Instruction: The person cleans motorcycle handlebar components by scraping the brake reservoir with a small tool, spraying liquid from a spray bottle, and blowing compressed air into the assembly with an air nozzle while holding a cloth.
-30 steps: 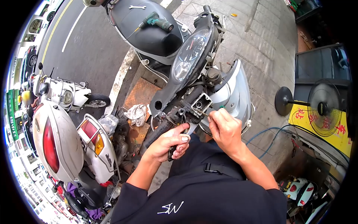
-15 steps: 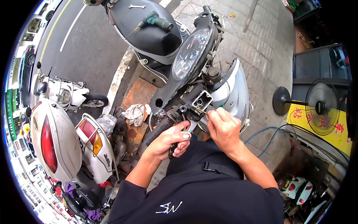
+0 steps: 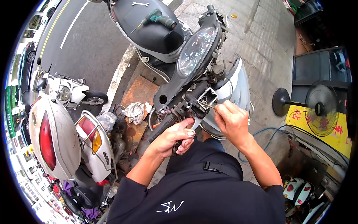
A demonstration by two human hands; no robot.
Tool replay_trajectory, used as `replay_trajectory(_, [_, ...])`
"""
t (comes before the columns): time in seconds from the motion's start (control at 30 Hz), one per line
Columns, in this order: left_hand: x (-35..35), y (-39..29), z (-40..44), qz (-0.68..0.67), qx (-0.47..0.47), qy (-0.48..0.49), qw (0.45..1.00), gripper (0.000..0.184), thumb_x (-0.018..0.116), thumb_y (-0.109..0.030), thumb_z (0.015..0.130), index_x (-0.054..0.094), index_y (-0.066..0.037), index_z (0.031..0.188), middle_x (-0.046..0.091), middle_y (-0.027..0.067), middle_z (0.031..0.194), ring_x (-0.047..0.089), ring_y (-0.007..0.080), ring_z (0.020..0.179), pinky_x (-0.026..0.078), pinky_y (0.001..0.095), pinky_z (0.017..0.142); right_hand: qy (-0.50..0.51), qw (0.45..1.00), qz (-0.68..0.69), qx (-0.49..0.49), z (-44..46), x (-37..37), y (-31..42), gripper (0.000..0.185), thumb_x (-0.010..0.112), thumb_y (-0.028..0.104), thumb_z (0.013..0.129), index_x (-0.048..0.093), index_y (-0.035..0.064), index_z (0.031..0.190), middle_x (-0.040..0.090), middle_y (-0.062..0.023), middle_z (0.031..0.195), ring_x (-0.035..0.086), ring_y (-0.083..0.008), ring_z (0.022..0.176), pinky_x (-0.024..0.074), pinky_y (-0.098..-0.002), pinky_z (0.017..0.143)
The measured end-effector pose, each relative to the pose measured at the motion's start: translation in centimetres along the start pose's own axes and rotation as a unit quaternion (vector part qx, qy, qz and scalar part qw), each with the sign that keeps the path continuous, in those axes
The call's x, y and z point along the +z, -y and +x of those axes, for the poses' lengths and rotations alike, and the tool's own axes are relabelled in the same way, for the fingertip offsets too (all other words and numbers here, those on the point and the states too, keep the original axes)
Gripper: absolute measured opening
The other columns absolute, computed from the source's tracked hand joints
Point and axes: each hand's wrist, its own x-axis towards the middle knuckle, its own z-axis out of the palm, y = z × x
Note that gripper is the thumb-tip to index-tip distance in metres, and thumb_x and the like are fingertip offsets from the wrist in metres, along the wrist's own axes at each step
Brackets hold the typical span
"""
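Head view, sole entry.

Box (image 3: 207,98): small, metal, open-topped, on the scooter's bare handlebar, between the gauge (image 3: 195,52) and the person's body; interior exposed, contents too small to tell.

Tool (image 3: 211,107): thin, rod-like, held at the near edge of the box; whether its tip touches the box or a part beside it cannot be told.

Handling, as judged: fine work at close quarters. The tool is best kept in line with whatever it meets, under light, even pressure, so that it does not skid across the rim. The left side should brace the handlebar against turning. Grit and loose bits are best kept out of the open box.

Right hand (image 3: 233,121): closed in a pinch, thumb against curled forefinger, gripping the tool; knuckles up, wrist nearly straight, forearm slanting up from the lower right; hand beside the white panel (image 3: 238,87).

Left hand (image 3: 173,140): curled, apparently gripping the silver lever (image 3: 195,124); forefinger extended towards the box, thumb laid across, forearm rising from the lower left. A dark piece shows below its fingers, nature unclear. Rubber grip (image 3: 164,126) just beyond it.

Adjacent: drill (image 3: 161,20) and wrench (image 3: 140,4), both on the black seat (image 3: 164,41).
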Motion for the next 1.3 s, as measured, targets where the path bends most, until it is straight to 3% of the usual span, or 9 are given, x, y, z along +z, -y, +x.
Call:
replay_trajectory(0.67, [-0.6,-0.2,0.0,0.020,-0.007,0.000,1.000,0.065,0.064,-0.014,0.091,0.023,0.000,0.139,0.048,0.0009,0.062,0.045,0.0091,0.045,0.035,0.0220,0.039,0.080,0.995,0.021,-0.052,-0.1,-1.0,-1.2,0.015,0.070,-0.001,0.071,0.060,0.0039,0.082,0.050,-0.0070,0.067,0.055,-0.0243,0.057,0.0438,-0.0346,0.051])
replay_trajectory(0.77, [-0.6,-0.2,0.1,0.049,0.010,0.005,0.999,0.068,0.063,-0.019,0.092,0.022,0.002,0.143,0.048,-0.0010,0.063,0.045,0.0071,0.045,0.036,0.0203,0.039,0.105,0.981,0.161,0.001,-0.7,-0.8,-0.6,0.011,0.068,0.003,0.077,0.059,0.0032,0.084,0.053,-0.0077,0.070,0.058,-0.0250,0.059,0.0460,-0.0352,0.053])
replay_trajectory(0.83, [-0.3,0.3,-0.4,0.052,0.024,-0.005,0.998,0.065,0.063,-0.022,0.094,0.026,0.000,0.143,0.048,-0.0017,0.064,0.045,0.0060,0.046,0.037,0.0196,0.041,0.105,0.947,0.259,0.157,-1.0,-1.3,0.5,0.010,0.066,0.003,0.082,0.061,0.0004,0.091,0.060,-0.0115,0.078,0.062,-0.0275,0.067,0.0493,-0.0347,0.061])
replay_trajectory(0.93, [1.1,1.8,-1.1,0.121,0.096,-0.102,0.983,0.066,0.064,-0.021,0.093,0.029,-0.003,0.145,0.049,-0.0006,0.064,0.046,0.0080,0.047,0.036,0.0207,0.043,0.098,0.939,0.309,0.118,-2.1,-1.1,1.4,0.011,0.063,0.003,0.085,0.062,0.0002,0.096,0.062,-0.0127,0.084,0.064,-0.0278,0.074,0.0504,-0.0344,0.067])
replay_trajectory(1.0, [2.6,3.4,-2.5,0.273,0.176,-0.194,0.926,0.066,0.062,-0.020,0.095,0.028,-0.004,0.149,0.050,-0.0024,0.065,0.047,0.0059,0.052,0.037,0.0202,0.046,0.133,0.956,0.258,0.046,-2.8,-1.4,1.1,0.015,0.064,0.002,0.084,0.064,-0.0003,0.099,0.064,-0.0129,0.084,0.065,-0.0278,0.077,0.0507,-0.0349,0.068])
replay_trajectory(1.1, [4.6,5.1,-4.4,0.513,0.275,-0.330,0.743,0.039,0.064,-0.010,0.090,0.059,-0.006,0.128,0.066,0.0067,0.076,0.063,0.0128,0.065,0.051,0.0291,0.060,0.181,0.959,0.217,0.012,-3.2,-2.4,1.2,0.016,0.064,0.002,0.081,0.060,0.0010,0.097,0.064,-0.0130,0.085,0.065,-0.0308,0.077,0.0511,-0.0374,0.066])
replay_trajectory(1.13, [5.1,5.5,-4.1,0.519,0.271,-0.330,0.741,0.039,0.064,-0.010,0.090,0.059,-0.006,0.128,0.066,0.0067,0.076,0.063,0.0128,0.065,0.051,0.0291,0.060,0.210,0.956,0.207,-0.011,-3.1,-2.9,1.5,0.015,0.064,0.003,0.081,0.058,0.0018,0.094,0.064,-0.0124,0.085,0.065,-0.0317,0.078,0.0510,-0.0388,0.066])
replay_trajectory(1.2, [5.5,6.0,-2.6,0.662,0.382,-0.295,0.574,0.027,0.064,-0.005,0.090,0.066,-0.004,0.117,0.070,0.0106,0.080,0.068,0.0163,0.068,0.050,0.0274,0.060,0.237,0.950,0.201,-0.028,-2.7,-2.9,2.3,0.016,0.064,0.003,0.080,0.055,0.0027,0.092,0.064,-0.0118,0.084,0.065,-0.0325,0.078,0.0508,-0.0402,0.065])
replay_trajectory(1.3, [6.6,6.9,-1.9,0.704,0.348,-0.321,0.529,0.023,0.066,-0.004,0.087,0.069,-0.004,0.109,0.072,0.0137,0.092,0.072,0.0240,0.078,0.054,0.0310,0.068,0.194,0.953,0.211,-0.095,-2.2,-3.0,2.6,0.015,0.065,0.009,0.082,0.053,0.0048,0.090,0.063,-0.0129,0.080,0.065,-0.0352,0.079,0.0507,-0.0455,0.063])
